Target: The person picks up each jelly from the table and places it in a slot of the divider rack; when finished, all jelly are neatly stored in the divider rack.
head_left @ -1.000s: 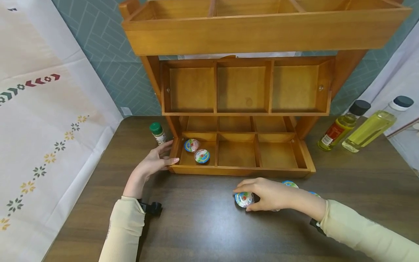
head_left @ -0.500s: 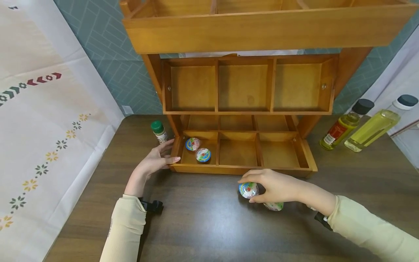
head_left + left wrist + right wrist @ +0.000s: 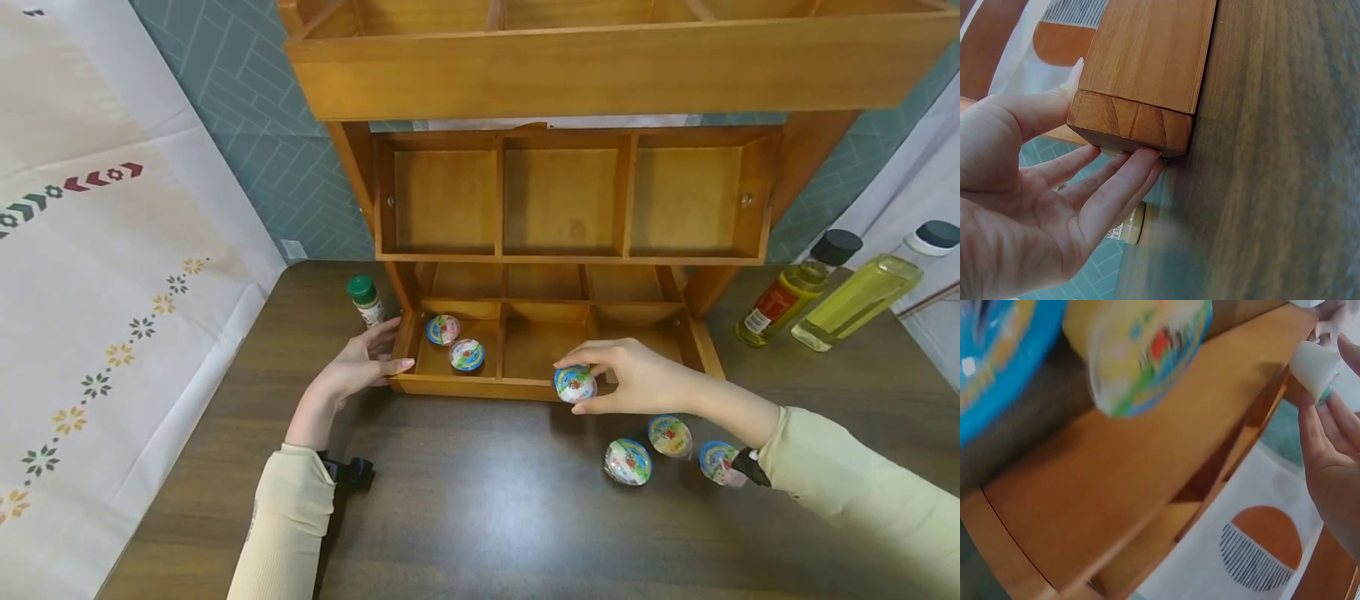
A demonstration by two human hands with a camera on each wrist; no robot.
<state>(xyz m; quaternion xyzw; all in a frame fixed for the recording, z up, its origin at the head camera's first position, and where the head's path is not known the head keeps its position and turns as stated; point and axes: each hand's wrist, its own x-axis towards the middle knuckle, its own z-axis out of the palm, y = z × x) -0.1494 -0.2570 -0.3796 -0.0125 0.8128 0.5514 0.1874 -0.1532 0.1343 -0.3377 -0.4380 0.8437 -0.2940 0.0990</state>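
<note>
In the head view my right hand (image 3: pixel 637 375) pinches a small lidded jelly cup (image 3: pixel 575 384) between thumb and fingers, above the front edge of a wooden rack (image 3: pixel 465 388). The right wrist view shows the pale side of this held cup (image 3: pixel 1313 369). My left hand (image 3: pixel 358 367) holds the rack's lower left corner, thumb over the rim and fingers against the outer side (image 3: pixel 1135 125). Two similar cups (image 3: pixel 443 330) lie in the lower left compartment. Several more cups (image 3: pixel 628 462) lie on the table below my right forearm.
A green-capped shaker (image 3: pixel 365 300) stands left of the rack, just behind my left hand. Two oil bottles, one with a red label (image 3: pixel 787 292), stand to the right. The rack's upper tiers (image 3: pixel 570 196) rise above the lower tray. Brown tabletop (image 3: pixel 465 500) stretches in front.
My right hand has lifted the jelly cup from the table and carried it forward to the rack's front edge, uncovering the cups on the table. My left hand has stayed at the corner.
</note>
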